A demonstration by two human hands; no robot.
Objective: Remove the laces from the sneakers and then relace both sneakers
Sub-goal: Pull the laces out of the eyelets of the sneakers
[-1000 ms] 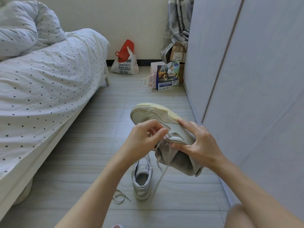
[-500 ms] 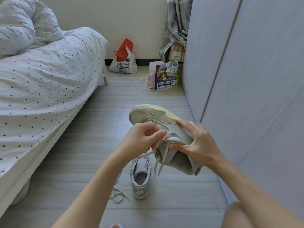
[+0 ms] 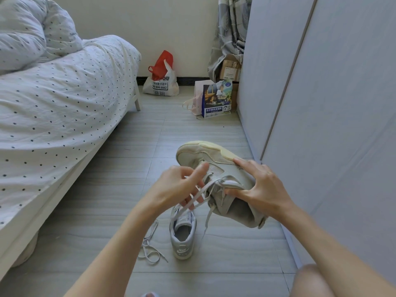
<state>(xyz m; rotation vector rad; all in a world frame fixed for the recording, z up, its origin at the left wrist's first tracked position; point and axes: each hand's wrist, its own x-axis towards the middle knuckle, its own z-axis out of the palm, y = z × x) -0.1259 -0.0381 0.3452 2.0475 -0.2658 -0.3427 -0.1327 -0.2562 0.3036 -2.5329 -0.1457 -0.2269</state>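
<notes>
Sneakers are split between air and floor: one sneaker (image 3: 216, 168) is held up in front of the body, the second sneaker (image 3: 183, 234) is left standing on the floor tiles (image 3: 107, 189) below it, heel toward the camera, with a loose lace (image 3: 150, 247) lying just beside it on its left.

The held sneaker is gripped by the right hand (image 3: 257, 189) — fingers spread over its side, thumb tucked at the collar. Its long axis runs away from the person and a little leftward, toe far, heel opening near and low.

A lace (image 3: 199, 196) is pinched by the left hand (image 3: 182, 187) between curled fingers and drawn out from the eyelet row toward the lower left; another strand hangs free below the shoe.

The eyelets lie between the two hands, so the left hand is judged the nearer one for the next pull. Whether the lace is being drawn out or threaded back in cannot be told.
</notes>
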